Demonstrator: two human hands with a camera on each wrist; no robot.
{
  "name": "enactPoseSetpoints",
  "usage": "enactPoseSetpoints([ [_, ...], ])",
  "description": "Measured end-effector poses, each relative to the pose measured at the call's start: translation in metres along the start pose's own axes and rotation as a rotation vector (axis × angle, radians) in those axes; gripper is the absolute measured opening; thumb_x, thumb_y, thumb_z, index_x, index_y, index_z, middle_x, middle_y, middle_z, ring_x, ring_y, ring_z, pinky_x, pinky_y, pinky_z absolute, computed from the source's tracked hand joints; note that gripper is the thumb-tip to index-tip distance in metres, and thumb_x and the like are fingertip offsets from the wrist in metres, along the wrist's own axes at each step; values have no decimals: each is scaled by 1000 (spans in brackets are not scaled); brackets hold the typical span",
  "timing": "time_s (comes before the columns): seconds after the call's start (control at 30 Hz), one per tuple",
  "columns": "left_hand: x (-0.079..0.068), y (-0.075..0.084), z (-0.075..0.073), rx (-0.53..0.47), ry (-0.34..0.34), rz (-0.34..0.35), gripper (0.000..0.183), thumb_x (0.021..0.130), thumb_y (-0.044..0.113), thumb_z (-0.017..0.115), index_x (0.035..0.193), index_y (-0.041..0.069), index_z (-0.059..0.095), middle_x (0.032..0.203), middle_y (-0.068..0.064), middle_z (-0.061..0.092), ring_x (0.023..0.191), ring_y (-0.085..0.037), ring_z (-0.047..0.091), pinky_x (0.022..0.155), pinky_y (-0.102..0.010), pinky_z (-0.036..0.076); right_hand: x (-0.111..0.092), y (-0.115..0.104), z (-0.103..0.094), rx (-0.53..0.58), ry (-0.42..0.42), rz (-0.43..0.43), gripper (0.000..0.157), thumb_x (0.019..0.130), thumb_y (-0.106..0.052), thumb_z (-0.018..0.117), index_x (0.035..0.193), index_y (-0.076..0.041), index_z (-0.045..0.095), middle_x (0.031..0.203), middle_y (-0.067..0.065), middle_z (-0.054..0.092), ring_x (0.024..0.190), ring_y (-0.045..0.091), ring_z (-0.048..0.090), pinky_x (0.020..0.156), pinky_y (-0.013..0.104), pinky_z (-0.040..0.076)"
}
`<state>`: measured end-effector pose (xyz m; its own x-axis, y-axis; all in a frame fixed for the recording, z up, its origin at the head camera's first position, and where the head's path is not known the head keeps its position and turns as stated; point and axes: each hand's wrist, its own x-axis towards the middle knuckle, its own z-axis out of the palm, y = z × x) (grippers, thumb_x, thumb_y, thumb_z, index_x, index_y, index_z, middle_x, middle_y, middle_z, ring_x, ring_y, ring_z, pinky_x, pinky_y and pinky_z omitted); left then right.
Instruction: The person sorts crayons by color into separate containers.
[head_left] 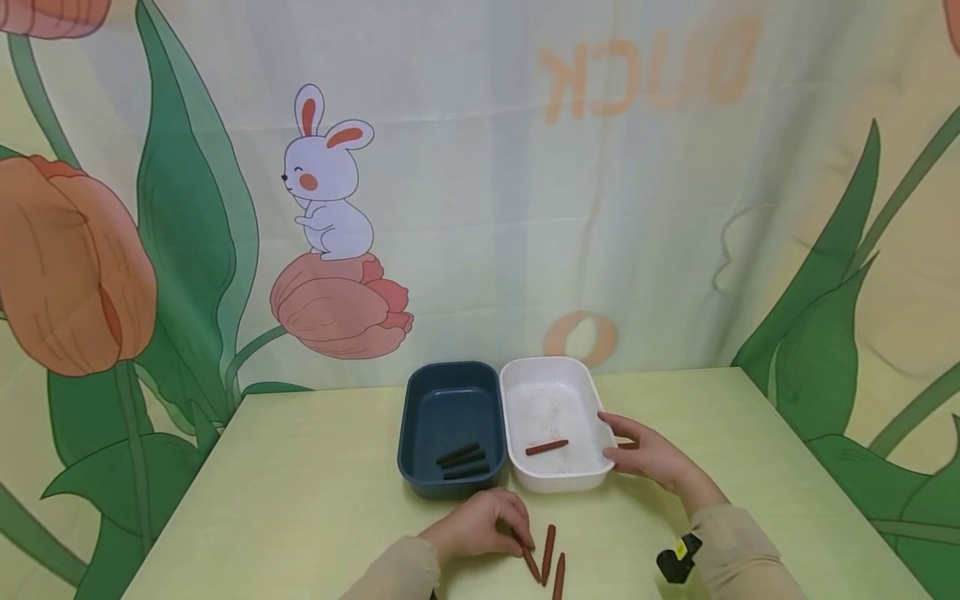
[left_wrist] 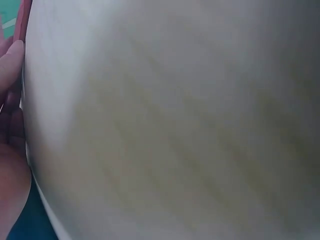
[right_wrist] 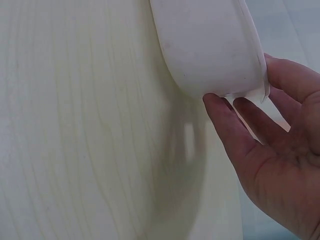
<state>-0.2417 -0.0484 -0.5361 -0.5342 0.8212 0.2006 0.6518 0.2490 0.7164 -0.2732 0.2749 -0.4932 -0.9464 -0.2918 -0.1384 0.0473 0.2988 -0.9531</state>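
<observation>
Fingers [head_left: 514, 508] of the left hand [head_left: 480, 525] pinch a reddish crayon [head_left: 532, 565] while the right hand [head_left: 658, 460] grips the white tray [head_left: 558, 482].

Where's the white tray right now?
In the head view, the white tray stands just right of the blue tray, and the right hand holds its right side.

Apparently mirrored "DUCK" [head_left: 651, 71] on curtain [head_left: 465, 183].

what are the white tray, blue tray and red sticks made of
White tray: probably plastic, smooth satin finish; rounded, seamless corners suggest it. Blue tray: likely plastic too, faint sheen, similar rounded form. Red sticks: perhaps wax, matte, with crayon-like tapered tips.
</observation>
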Motion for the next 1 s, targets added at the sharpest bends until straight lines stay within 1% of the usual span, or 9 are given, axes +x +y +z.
enactPoseSetpoints([
  [0.17,-2,1,1,-17,32,1,13,78,7,83,90,10,80,91,7,69,91,2,56,86,-16,43,0,1,0,1,-1,1,68,96,-10,64,154,1,29,150,34,31,119,38,56,92,45,53],
  [0.3,-1,6,2,-92,76,-13,15,78,3,82,92,8,80,89,5,70,87,2,58,83,-19,48,0,2,0,2,2,4,68,96,-10,65,154,1,29,149,34,31,119,37,56,92,44,53],
  [0.43,1,15,0,-163,125,-56,16,77,0,82,91,7,80,88,6,69,85,0,59,78,-21,51,0,3,-1,11,4,4,68,96,-9,64,153,1,29,149,35,32,118,37,56,91,44,53],
  [0.57,4,24,-3,-158,160,-76,16,77,0,82,90,9,80,88,9,69,85,0,59,78,-21,51,1,3,-2,19,2,0,68,96,-8,64,153,2,29,149,35,32,118,38,56,92,45,53],
  [0.73,9,34,-6,-167,196,-94,15,78,1,81,91,10,80,88,10,69,86,-1,59,79,-22,50,1,4,-2,14,0,-6,68,96,-9,64,153,2,29,149,35,31,118,37,56,91,44,53],
  [0.83,12,40,-8,-187,228,-106,16,78,1,82,91,9,80,89,8,69,87,-2,59,79,-23,50,1,5,-1,19,-8,-14,68,97,-8,64,153,2,28,149,35,31,119,39,56,92,44,53],
  [1.0,18,50,-10,-231,294,-121,14,78,1,81,92,4,79,89,-2,71,85,-6,60,75,-24,52,2,5,-1,31,-14,-26,68,97,-8,63,153,2,28,149,35,31,120,41,55,92,45,53],
])
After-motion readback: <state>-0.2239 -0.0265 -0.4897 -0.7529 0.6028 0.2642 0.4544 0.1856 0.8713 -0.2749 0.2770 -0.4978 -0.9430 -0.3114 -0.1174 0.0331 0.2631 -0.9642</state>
